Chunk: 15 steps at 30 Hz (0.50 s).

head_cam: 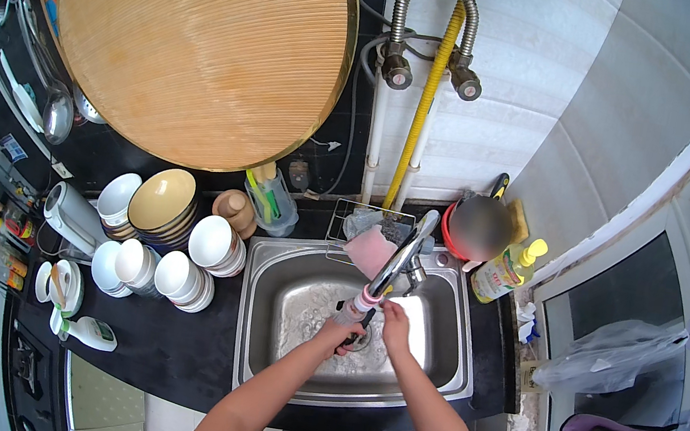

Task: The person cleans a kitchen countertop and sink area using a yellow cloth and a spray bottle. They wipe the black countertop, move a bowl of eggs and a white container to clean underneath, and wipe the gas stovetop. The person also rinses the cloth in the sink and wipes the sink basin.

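Both hands are over a stainless steel sink (469,370), below a chrome faucet (405,252) fitted with a pink and clear spout attachment (364,300). My left hand (339,336) is closed around a small dark object (361,330) under the spout; its kind is hard to tell. My right hand (394,323) is just right of the spout, with its fingers bent near the same object; whether it grips anything is unclear. Water lies in the sink bottom. Behind the faucet, a pink cloth (370,252) hangs on a wire rack (338,221).
Stacked white bowls (212,242) and tan bowls (162,200) stand on the black counter (182,345) at left, near a spray bottle (91,333). A yellow dish soap bottle (501,274) and a red container (447,232) stand right of the faucet. A large round wooden board (203,44) hangs above.
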{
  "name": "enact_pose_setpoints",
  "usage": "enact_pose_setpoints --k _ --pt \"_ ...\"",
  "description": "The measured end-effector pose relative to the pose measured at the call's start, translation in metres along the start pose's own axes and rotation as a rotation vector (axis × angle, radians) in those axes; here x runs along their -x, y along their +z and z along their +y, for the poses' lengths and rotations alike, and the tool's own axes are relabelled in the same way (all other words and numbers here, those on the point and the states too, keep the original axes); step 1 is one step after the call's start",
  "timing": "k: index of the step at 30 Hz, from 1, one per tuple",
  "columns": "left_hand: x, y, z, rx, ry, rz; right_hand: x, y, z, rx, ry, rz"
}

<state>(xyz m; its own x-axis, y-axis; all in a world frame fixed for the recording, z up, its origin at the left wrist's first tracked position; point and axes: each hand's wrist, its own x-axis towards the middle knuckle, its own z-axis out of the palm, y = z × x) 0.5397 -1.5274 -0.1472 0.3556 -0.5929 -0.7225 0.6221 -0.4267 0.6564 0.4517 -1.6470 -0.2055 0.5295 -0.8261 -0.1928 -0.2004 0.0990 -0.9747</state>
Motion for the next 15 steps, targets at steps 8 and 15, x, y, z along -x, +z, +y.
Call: enact_pose_setpoints --k 8,15 --pt "0.002 -0.024 -0.004 0.154 -0.291 -0.313 -0.030 -0.037 -0.055 0.584 -0.449 0.032" --pt "0.017 -0.045 -0.007 0.200 -0.446 -0.475 0.049 -0.022 -0.066 0.687 -0.812 -0.534"
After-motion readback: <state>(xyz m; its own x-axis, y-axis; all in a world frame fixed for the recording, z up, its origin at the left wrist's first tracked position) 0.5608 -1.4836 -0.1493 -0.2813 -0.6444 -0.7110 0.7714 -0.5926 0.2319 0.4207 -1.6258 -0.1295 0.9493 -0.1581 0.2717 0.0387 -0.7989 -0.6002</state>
